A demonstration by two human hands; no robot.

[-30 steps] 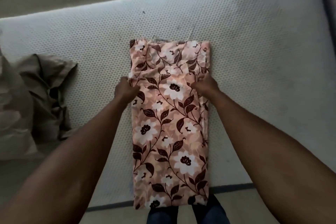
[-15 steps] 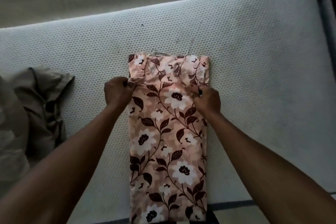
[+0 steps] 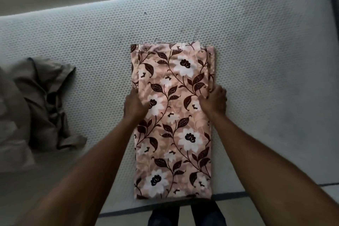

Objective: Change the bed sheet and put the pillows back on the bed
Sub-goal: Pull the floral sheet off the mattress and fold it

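A folded pink floral sheet (image 3: pixel 174 121) lies flat on the bare mattress (image 3: pixel 256 79).

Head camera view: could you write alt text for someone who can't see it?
A folded floral sheet lies on a white mattress, with the left hand gripping its left edge and the right hand its right edge. A crumpled beige cloth lies on the mattress further left.
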